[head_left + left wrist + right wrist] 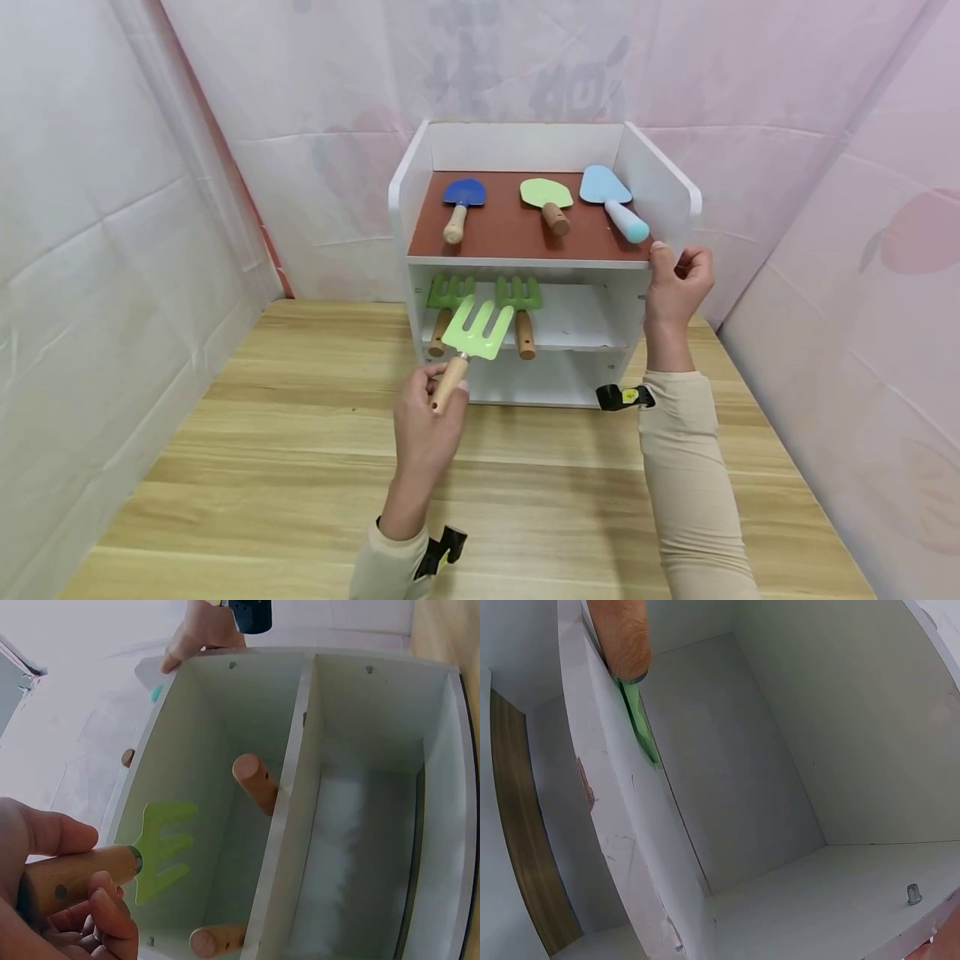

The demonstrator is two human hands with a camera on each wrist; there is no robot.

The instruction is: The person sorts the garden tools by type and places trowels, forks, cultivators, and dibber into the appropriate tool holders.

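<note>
My left hand (437,398) grips the wooden handle of a light green toy rake (477,329), tines pointing up and away, just in front of the middle shelf of a white shelf unit (660,196). In the left wrist view the same rake (161,851) sits in my left hand (71,900) before the open shelf. Two darker green rakes (450,293) (519,293) lie on that middle shelf. My right hand (675,275) holds the front edge of the unit's right side panel, fingers curled round it. The right wrist view shows a rake (641,724) on the shelf from inside the unit.
On the brown top shelf lie a dark blue trowel (463,193), a green trowel (546,193) and a light blue trowel (603,187). The unit stands at the back of a wooden table (300,467), with white sheeting on three sides.
</note>
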